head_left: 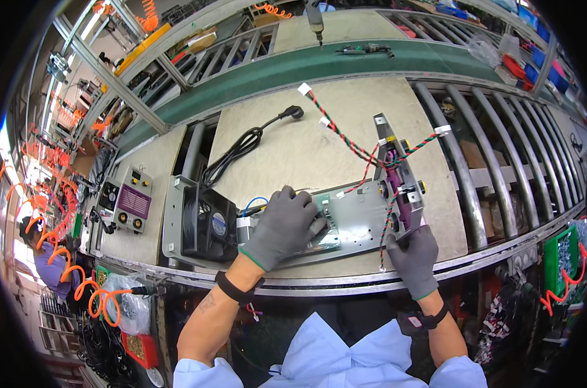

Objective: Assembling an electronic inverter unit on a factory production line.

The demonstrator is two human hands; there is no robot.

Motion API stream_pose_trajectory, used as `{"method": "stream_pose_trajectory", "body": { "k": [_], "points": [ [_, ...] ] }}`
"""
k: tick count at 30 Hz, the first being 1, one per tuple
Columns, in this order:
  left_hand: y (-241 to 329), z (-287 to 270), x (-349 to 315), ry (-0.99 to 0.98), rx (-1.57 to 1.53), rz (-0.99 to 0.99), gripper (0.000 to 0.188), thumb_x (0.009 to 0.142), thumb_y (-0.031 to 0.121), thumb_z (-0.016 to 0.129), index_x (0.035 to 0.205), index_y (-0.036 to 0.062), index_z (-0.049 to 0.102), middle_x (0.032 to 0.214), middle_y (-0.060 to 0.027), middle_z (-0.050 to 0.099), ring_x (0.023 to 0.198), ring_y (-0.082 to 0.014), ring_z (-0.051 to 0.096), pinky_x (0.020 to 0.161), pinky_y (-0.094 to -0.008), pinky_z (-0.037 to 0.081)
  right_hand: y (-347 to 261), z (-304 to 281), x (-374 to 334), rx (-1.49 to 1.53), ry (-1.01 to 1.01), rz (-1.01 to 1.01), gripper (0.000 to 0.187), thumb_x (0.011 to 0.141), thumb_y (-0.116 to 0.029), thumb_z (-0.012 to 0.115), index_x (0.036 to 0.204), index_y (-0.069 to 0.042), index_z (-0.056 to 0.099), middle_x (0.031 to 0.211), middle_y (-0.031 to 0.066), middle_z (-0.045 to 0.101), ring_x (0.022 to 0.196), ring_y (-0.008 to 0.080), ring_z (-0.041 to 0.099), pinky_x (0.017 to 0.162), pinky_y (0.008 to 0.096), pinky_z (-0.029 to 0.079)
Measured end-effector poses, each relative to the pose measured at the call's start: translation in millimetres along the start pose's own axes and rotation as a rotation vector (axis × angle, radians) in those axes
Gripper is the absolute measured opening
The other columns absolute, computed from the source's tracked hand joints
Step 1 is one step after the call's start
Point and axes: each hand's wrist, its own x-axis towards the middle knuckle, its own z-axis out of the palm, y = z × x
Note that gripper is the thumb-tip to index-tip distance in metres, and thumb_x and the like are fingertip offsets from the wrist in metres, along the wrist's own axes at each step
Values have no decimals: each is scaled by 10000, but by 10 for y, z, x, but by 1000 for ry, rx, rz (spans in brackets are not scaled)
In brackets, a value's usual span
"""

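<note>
left hand [282,229]: covered part of circuit board [331,223]; couldn't tell fingers' grip
right hand [415,258]: fingers gripped near end of panel [407,177]

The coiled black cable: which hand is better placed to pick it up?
Probably the left hand: it is nearer to the coiled black cable, which lies ahead and to its left. The right hand is farther away, holding the near end of the upright panel.
</note>
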Motion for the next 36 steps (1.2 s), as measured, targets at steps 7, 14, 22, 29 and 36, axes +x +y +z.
{"method": "stream_pose_trajectory", "body": {
  "k": [7, 14, 22, 29, 36],
  "points": [
    [-45, 191, -32, 121, 109, -25, 146, 849, 182, 656, 818, 39, 650, 866, -108, 604, 827, -317, 556, 742, -434, 467, 50, 159, -60, 107, 51, 83, 236, 756, -232, 771, 780, -64, 607, 707, 99, 575, 666, 320, 585, 590, 440, 467],
    [88, 195, -3, 63, 246, -113, 110, 794, 176, 644, 795, 70, 673, 876, -98, 617, 856, -296, 583, 746, -416, 486, -4, 164, -91, 143, 43, 148, 235, 782, -238, 757, 820, -44, 629, 741, 111, 595, 678, 316, 605, 606, 420, 476],
    [122, 210, -15, 98, 254, -148, 138, 806, 213, 643, 807, 84, 693, 875, -90, 628, 868, -286, 599, 728, -409, 490, -10, 117, -72, 190, -27, 161, 251, 809, -220, 726, 982, -47, 668, 716, 106, 627, 650, 288, 632, 616, 398, 485],
    [114, -19, -154, 103, 80, -49, 471, 769, 465, 725, 990, 52, 685, 993, -124, 639, 963, -332, 597, 822, -443, 491, -23, 143, -160, 252, 33, 230, 256, 805, -209, 738, 986, -44, 661, 731, 101, 614, 648, 267, 625, 618, 379, 488],
    [159, -53, -133, -60, 66, -71, 619, 639, 438, 803, 1139, 102, 660, 1115, -134, 609, 1208, -365, 515, 1020, -504, 397, -5, 175, -141, 299, -16, 276, 256, 827, -186, 728, 1025, -35, 670, 773, 103, 645, 697, 252, 654, 660, 358, 506]
  ]
}}
